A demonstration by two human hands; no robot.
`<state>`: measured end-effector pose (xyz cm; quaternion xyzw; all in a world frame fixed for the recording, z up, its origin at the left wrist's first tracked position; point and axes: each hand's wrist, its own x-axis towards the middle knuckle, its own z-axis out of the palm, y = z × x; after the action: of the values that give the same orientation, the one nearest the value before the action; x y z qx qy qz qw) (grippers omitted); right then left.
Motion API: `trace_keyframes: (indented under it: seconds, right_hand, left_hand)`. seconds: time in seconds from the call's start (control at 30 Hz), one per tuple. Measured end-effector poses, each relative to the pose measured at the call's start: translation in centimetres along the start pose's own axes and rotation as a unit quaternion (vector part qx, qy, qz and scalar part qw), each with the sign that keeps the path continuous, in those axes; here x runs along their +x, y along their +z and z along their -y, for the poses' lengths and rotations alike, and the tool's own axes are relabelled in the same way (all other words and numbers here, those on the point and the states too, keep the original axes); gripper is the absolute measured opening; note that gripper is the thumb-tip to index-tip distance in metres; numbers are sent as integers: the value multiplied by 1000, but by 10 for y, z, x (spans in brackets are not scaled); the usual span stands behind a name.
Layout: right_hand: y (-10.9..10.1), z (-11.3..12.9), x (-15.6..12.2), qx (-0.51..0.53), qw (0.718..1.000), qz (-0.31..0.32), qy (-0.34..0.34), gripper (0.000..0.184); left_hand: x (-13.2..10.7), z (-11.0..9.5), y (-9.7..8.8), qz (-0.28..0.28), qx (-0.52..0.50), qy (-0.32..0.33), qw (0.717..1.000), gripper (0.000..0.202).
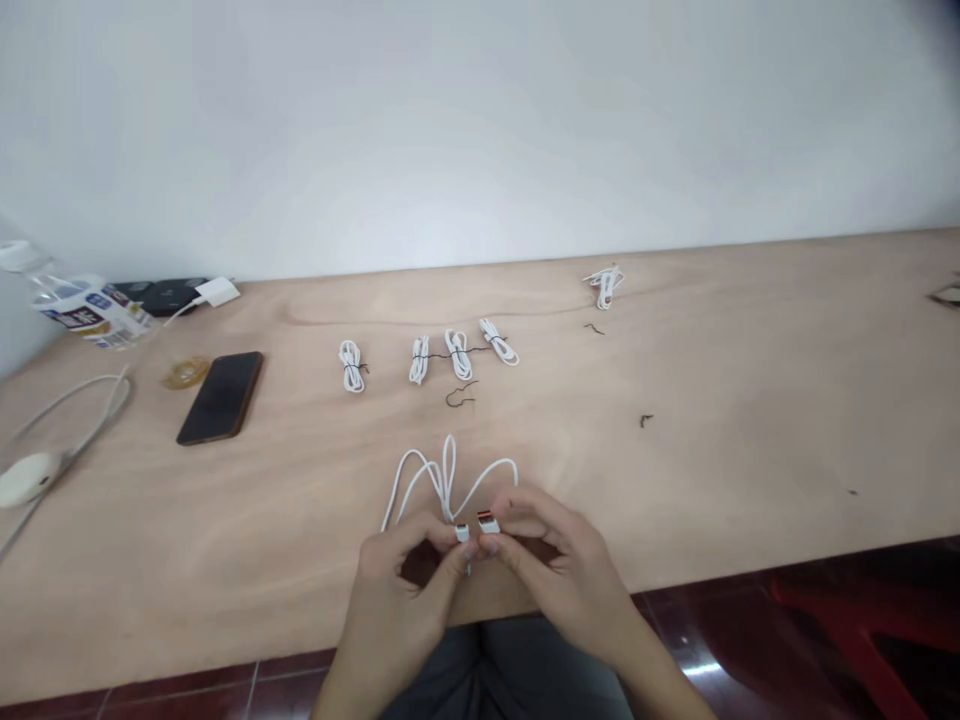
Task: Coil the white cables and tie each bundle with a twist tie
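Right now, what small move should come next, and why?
Probably bring the small white rectangular plug in the left hand against the wider white plug in the right hand: they're close but apart, and the thin white cable spreads in loops.

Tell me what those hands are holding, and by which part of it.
A white cable, by its ends: the left hand pinches the smaller plug, the right hand the wider USB-like plug, each with thumb and fingers.
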<state>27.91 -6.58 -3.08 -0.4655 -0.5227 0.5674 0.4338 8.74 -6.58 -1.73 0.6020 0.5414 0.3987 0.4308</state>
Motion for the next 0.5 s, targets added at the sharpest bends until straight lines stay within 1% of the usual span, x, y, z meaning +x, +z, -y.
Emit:
trace_keyframes:
  seconds: [0.1,0.17,0.23,0.33,0.4,0.47,0.5]
  right_hand:
    - [1,1,0,-2,1000,-5,-13,19]
    - [0,2,0,15,999,-19,-23,20]
    - [-4,4,0,56,997,-48,-30,24]
    - [-16,8,4,107,990,-89,-22,38]
    - [-27,12,9,93,993,-78,-1,37]
    - [-36,15,14,55,997,-49,25,31]
    - [-39,15,17,39,998,-36,34,29]
  left_hand:
    - [0,1,0,-6,6,9,1000,22]
    - [-2,1,-1,-25,0,15,1000,18]
    - [-4,0,-6,-66,-13,3,998,16]
    - [-3,-3,-18,-148,-8,-20,989,25]
    - [3,-4,-28,-165,34,-16,986,26]
    - [12,-2,-36,-150,106,7,983,24]
    - [17,0,-39,-146,150,29,978,23]
